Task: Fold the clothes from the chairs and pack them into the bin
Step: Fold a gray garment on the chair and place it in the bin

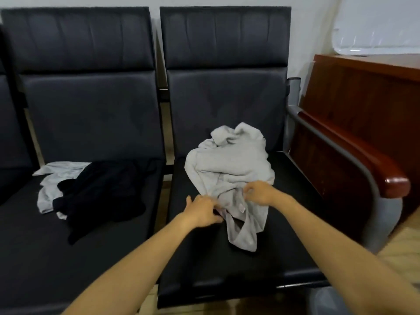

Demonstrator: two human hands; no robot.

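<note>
A crumpled light grey garment (231, 164) lies in a heap on the seat of the right-hand black chair (295, 201). My left hand (202, 210) grips its near left edge with curled fingers. My right hand (259, 193) pinches a fold of the same garment a little further right. On the left-hand chair (91, 246) a black garment (106, 196) lies spread over a pale grey-white one (48, 189). No bin is plainly in view.
A grey armrest with a reddish wooden cap (395, 185) borders the right chair. Behind it stands a reddish-brown wooden cabinet (354, 92) with a white panel (377, 26) on top. Wooden floor shows at the lower right (400, 246).
</note>
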